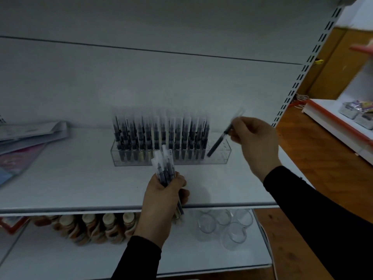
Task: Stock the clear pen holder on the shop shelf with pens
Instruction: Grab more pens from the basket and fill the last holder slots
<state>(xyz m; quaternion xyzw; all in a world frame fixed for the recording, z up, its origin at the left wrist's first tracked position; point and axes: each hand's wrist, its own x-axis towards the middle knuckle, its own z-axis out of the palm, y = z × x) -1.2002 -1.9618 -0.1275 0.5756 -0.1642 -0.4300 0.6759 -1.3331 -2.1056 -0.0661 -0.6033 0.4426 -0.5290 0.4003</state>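
From the head view, the right hand [255,145] pinches a single dark pen with a clear cap [223,135], slanted, its lower tip over the unfilled right end of the clear plastic pen holder [220,156]. The left hand [163,197] grips a bundle of spare pens [163,168] just before the holder, which stands on the white metal shelf [70,178].

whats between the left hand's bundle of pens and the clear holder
Nothing: the head view shows only bare white shelf between them, and the bundle of pens' tips overlap the clear pen holder's front wall.
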